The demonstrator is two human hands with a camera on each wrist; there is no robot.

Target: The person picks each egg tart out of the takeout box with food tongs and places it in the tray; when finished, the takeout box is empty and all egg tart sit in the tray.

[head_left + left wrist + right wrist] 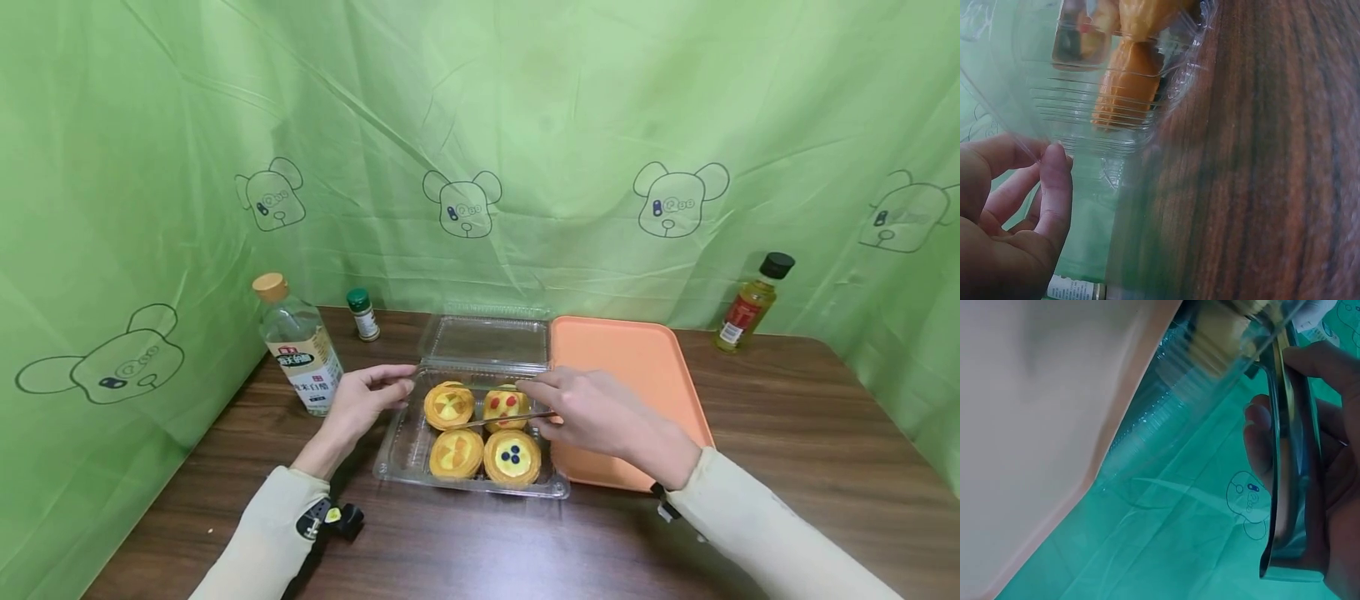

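Note:
Several egg tarts sit in a clear plastic container (405, 458) in the head view. One tart (512, 457) bears dark blue dots, another tart (504, 403) red spots; two tarts (457, 453) have plain yellow tops. My left hand (371, 396) pinches the container's left rim between thumb and fingers, as the left wrist view shows. In my right hand (592, 410) is a pair of metal tongs (1297, 487), held over the container. Their arms stand apart and reach across the back row of tarts; whether the tips touch one cannot be told.
The container's clear lid (491, 342) lies folded back behind it. To its right is an orange tray (630, 358). A vinegar bottle (303, 358) and a green-capped shaker (363, 317) stand at left, an oil bottle (750, 304) at back right. Green cloth (555, 108) hangs behind.

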